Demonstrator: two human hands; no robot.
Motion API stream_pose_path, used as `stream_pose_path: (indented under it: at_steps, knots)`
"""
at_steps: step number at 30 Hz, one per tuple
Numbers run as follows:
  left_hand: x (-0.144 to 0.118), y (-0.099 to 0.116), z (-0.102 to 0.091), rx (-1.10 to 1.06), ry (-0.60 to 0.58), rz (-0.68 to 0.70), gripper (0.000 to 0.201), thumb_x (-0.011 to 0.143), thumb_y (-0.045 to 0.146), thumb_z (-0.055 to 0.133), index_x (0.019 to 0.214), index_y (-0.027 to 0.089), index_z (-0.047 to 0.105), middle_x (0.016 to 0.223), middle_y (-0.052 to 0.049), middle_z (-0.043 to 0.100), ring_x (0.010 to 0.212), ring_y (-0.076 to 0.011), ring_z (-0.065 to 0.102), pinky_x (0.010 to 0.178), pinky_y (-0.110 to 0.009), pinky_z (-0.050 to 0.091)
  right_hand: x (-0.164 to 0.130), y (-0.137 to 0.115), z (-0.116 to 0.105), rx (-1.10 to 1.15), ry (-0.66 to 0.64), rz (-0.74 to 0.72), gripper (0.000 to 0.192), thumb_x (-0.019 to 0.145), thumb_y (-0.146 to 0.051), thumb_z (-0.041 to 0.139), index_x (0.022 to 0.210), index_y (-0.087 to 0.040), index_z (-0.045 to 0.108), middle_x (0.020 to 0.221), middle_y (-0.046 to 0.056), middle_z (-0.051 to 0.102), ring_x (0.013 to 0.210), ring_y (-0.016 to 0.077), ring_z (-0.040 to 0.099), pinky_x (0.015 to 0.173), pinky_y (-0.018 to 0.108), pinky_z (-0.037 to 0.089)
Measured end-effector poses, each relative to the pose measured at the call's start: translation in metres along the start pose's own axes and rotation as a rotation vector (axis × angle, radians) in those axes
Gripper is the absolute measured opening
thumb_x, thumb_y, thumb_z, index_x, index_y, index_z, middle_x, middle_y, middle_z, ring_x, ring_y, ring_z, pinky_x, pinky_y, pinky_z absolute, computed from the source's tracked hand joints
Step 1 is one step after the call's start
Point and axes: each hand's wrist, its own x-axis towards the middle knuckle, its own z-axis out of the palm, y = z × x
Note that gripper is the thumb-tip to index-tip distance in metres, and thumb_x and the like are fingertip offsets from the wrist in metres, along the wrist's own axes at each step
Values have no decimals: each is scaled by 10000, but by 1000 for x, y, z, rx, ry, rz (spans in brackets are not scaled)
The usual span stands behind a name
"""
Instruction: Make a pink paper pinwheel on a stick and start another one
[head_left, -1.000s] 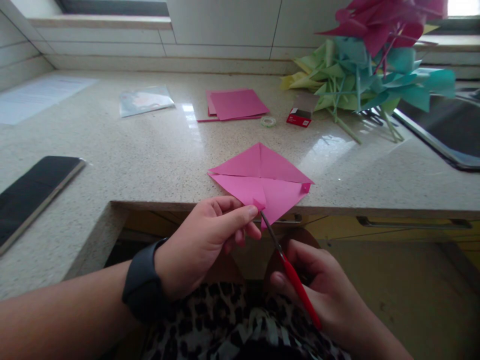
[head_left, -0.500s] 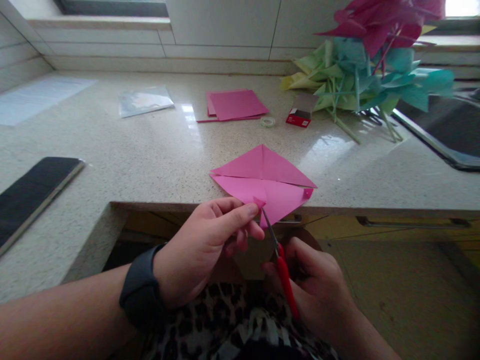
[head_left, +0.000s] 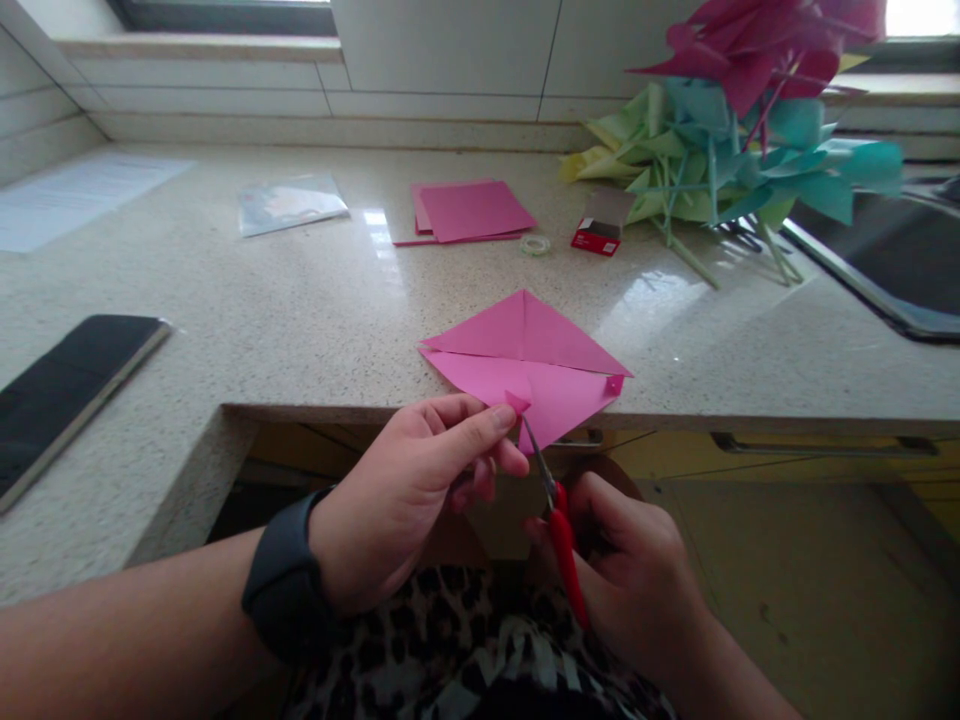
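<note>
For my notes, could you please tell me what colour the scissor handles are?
Red scissor handles, clearest in the head view.

Wide bare bench [head_left: 315, 300] lies left of the folded pink sheet [head_left: 525, 355], open right to the phone [head_left: 67, 385]. Behind, pink paper stack [head_left: 472, 210], tape roll [head_left: 536, 244] and red box [head_left: 598, 236] crowd the way; pinwheels [head_left: 720, 140] block the right.

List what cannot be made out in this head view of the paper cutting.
- Scissors: handle loops hidden inside the right hand.
- Pink paper: near corner covered by the left hand fingers.
- Red box: print too small.
- White sheet: text blurred, cut off at left edge.
- Black tray: cut off at right edge.
</note>
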Motion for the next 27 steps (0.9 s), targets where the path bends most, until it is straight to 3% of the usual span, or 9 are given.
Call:
stream_pose_path:
  at_steps: [11, 23, 27]
  knots:
    - [1, 1, 0, 16, 14, 2, 250, 900, 325, 725, 768, 119, 673, 698, 4, 670, 518, -24, 463, 481, -115, 363, 3, -3, 1, -3, 47, -32, 385, 897, -351, 673, 643, -213, 420, 524, -86, 402, 433, 57, 357, 411, 180, 289]
    - [1, 2, -1, 76, 71, 34, 225, 872, 296, 724, 739, 127, 659, 685, -2, 660, 539, -48, 473, 484, -139, 360, 0, 1, -1, 11, -1, -1, 407, 879, -375, 703, 626, -197, 438, 520, -83, 412, 446, 55, 348, 431, 190, 279]
    - [2, 3, -1, 91, 110, 53, 238, 851, 300, 718, 706, 135, 625, 653, 1, 644, 528, -58, 476, 458, -149, 340, -1, 5, -11, 184, -157, 128, 441, 862, -398, 717, 612, -199, 412, 529, -77, 397, 480, 67, 331, 448, 206, 264]
